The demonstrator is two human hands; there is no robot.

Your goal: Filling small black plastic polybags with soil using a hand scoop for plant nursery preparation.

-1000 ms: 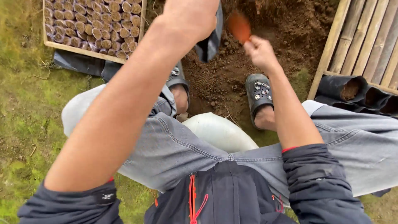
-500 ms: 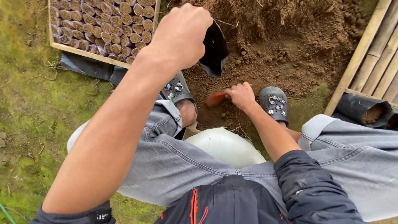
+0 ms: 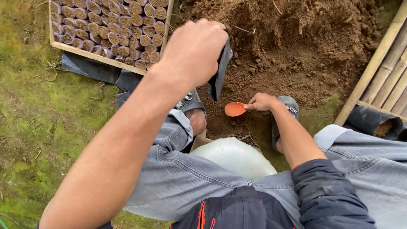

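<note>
Holding: my left hand [image 3: 193,51] grips a black bag [image 3: 219,72], raised over the dirt [image 3: 296,55] | right hand [image 3: 260,101] holds an orange scoop [image 3: 234,109], maybe empty | step: scooping | next: I need dirt, then tip it in

Wooden frame [image 3: 99,59] packed with soil-filled round pots [image 3: 123,25], upper left, on black sheet [image 3: 91,70]. Mossy grass [image 3: 38,127] left. Bamboo slats [image 3: 388,72] right; filled black bag [image 3: 375,121] lying below them. White sack [image 3: 235,157] between knees.
</note>
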